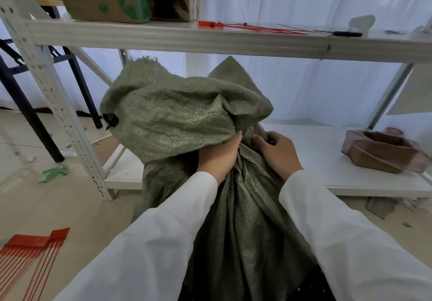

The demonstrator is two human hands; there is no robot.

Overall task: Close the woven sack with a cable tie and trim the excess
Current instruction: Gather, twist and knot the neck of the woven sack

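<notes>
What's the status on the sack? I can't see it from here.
Left hand and right hand both grip the bunched neck of the woven sack. No tie on yet. Red cable ties on shelf above.

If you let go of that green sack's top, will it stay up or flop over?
Probably flop: the woven sack top already droops sideways above the left hand and right hand gripping its neck. The cloth creases softly, so it looks floppy. The bulging lower part may stay put.

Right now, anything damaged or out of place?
Yes. The woven sack has a dark hole at its left fold. A brown box on the lower shelf looks crushed. Green scrap lies on the floor.
</notes>
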